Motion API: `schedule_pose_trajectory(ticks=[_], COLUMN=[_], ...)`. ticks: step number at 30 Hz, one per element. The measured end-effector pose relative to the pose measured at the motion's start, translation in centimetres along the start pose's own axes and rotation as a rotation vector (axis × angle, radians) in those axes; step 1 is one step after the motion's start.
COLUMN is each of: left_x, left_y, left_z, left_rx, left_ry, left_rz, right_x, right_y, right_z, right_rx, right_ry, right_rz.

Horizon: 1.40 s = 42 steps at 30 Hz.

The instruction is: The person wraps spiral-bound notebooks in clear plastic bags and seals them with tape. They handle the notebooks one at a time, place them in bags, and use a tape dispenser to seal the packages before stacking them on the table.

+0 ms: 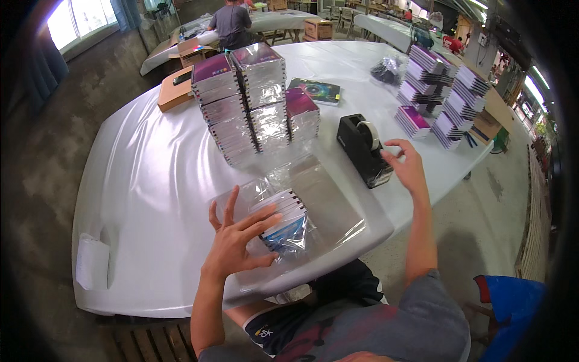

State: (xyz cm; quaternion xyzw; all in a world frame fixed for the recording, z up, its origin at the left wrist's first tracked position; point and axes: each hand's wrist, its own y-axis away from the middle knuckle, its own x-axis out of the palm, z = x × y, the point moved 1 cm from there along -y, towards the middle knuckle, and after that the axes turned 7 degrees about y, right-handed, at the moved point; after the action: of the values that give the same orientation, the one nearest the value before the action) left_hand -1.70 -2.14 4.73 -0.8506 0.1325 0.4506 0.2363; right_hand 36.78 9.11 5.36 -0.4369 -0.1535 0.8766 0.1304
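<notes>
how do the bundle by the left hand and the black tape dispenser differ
Colour: the bundle shows white and blue; the tape dispenser is black.
Covering: the bundle has crinkled clear film about it; the tape dispenser is unwrapped.
Place: the bundle is by the left hand; the tape dispenser is by the right hand.
Shared: both are on the table.

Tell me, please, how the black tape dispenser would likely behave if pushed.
The black tape dispenser would probably slide rather than tip, given its long body. Its blocky shape suggests it won't bend; the round tape roll may spin.
</notes>
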Motion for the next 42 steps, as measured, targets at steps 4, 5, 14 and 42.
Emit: schedule_pose_trajectory(ticks=[4,5,14,42], left_x=[0.2,0.1,0.2,-1.3], left_y=[-0.3,-0.4,-0.5,-0.5], left_z=[-0.1,0.0,0.1,0.4], left_rx=[-0.003,-0.002,-0.009,0.040], left_ry=[0.023,0.021,0.026,-0.043], left_rz=[0.000,-0.013,-0.055,0.143], right_x=[1.1,1.3,1.5,2.9], right_y=[-1.5,-1.5,-0.1,1.1], right_z=[-8.0,-6.4,-5.8,14.8], right_rx=[0.268,0.386,0.628,-0.165], right_ry=[-0.061,-0.146,-0.890,-0.537], right_rz=[0.224,0.326,0.406,1.010])
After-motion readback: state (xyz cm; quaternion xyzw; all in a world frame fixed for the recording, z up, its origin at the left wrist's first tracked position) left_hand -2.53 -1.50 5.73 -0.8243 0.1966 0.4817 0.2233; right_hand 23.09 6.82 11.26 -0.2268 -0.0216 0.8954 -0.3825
